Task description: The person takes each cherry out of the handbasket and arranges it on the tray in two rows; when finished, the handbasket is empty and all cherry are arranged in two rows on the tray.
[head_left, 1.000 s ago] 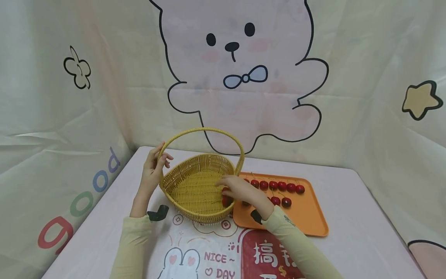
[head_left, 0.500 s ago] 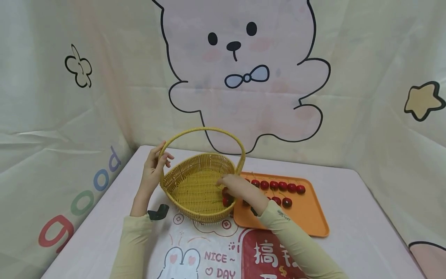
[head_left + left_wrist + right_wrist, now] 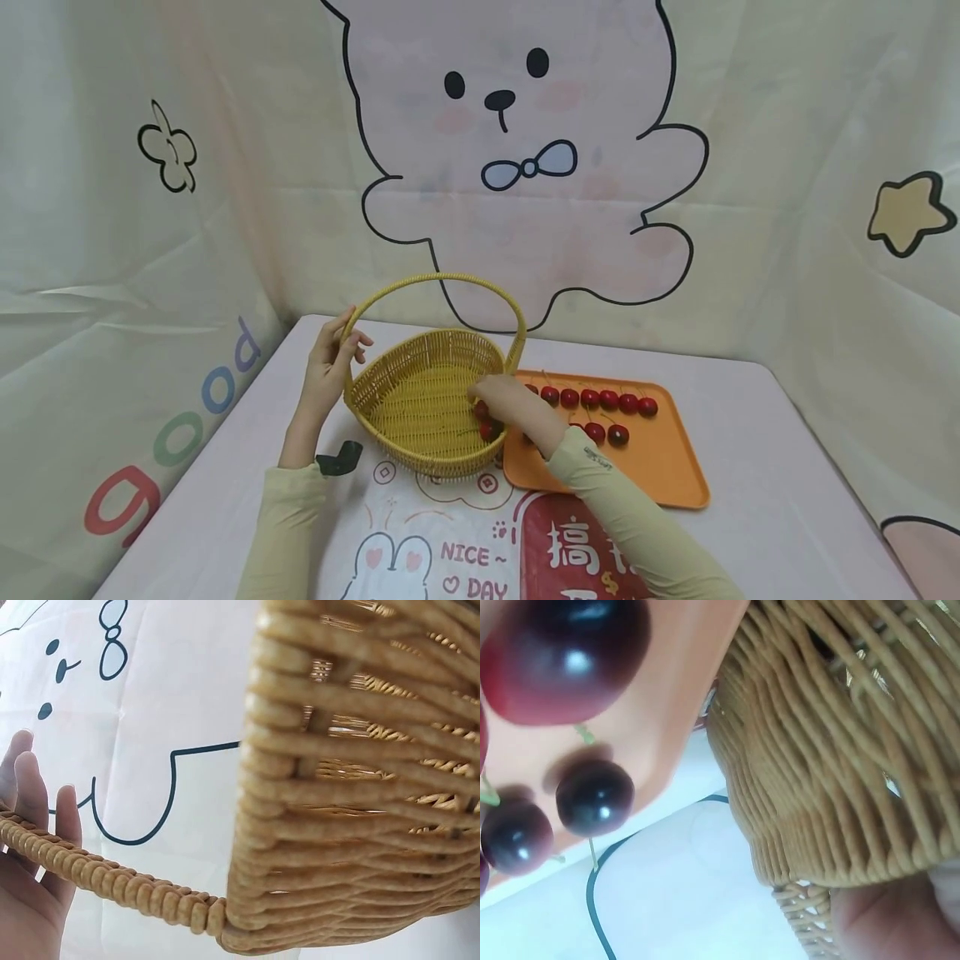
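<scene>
A yellow wicker basket (image 3: pixel 420 408) with a tall arched handle (image 3: pixel 442 277) stands on the table. My left hand (image 3: pixel 326 358) holds the handle's left side, and in the left wrist view the handle (image 3: pixel 112 881) crosses before the fingers. My right hand (image 3: pixel 510 400) reaches over the right rim with fingers bent downward into the basket. Right under its fingers is a red cherry (image 3: pixel 482 410), with another cherry (image 3: pixel 492 431) beside it. The fingertips are hidden, so I cannot tell whether they pinch the cherry. In the right wrist view, part of the hand (image 3: pixel 889 922) shows below the wicker wall.
An orange tray (image 3: pixel 660 475) lies right of the basket, touching or nearly touching it. On it sits a back row of several cherries (image 3: pixel 608 401), with more cherries (image 3: pixel 618 435) in front. Printed cloth walls (image 3: pixel 750 275) enclose the table (image 3: pixel 757 433).
The right hand's fingers have bent further down, and the wrist has shifted slightly left. The upper cherry in the basket now lies slightly farther left. The left hand stays on the handle.
</scene>
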`<state>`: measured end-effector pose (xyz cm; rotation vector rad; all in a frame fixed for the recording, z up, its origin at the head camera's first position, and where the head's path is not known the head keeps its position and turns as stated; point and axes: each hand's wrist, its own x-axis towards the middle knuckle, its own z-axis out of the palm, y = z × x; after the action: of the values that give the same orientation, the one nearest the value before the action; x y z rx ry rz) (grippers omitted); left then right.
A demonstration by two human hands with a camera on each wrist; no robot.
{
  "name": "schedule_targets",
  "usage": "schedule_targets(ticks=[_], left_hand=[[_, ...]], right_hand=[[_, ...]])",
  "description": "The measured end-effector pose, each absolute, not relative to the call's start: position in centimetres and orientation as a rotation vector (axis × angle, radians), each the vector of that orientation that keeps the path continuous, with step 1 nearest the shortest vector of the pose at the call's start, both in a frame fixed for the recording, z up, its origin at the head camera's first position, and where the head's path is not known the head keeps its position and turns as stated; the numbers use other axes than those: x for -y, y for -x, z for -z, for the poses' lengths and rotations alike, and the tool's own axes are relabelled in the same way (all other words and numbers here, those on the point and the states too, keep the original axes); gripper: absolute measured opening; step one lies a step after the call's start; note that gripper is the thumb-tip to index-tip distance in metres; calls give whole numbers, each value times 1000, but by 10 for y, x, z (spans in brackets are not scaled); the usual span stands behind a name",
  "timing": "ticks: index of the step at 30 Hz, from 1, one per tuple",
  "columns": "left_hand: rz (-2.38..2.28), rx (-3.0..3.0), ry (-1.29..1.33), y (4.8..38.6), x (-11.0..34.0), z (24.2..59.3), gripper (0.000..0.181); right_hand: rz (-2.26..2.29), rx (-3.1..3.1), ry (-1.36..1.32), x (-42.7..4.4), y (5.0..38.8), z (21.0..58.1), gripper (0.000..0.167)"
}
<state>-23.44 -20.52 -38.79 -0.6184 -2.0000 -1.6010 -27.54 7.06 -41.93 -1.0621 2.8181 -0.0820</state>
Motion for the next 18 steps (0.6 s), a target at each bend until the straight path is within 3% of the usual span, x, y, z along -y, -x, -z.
schedule_targets(ticks=[11, 18], left_hand=[[1596, 2023, 603, 235, 206, 387, 41], [1581, 2035, 593, 235, 206, 387, 41]], right_hand=[[44, -2819, 1165, -65, 279, 430, 16], [27, -2831, 1169, -64, 279, 433, 23]])
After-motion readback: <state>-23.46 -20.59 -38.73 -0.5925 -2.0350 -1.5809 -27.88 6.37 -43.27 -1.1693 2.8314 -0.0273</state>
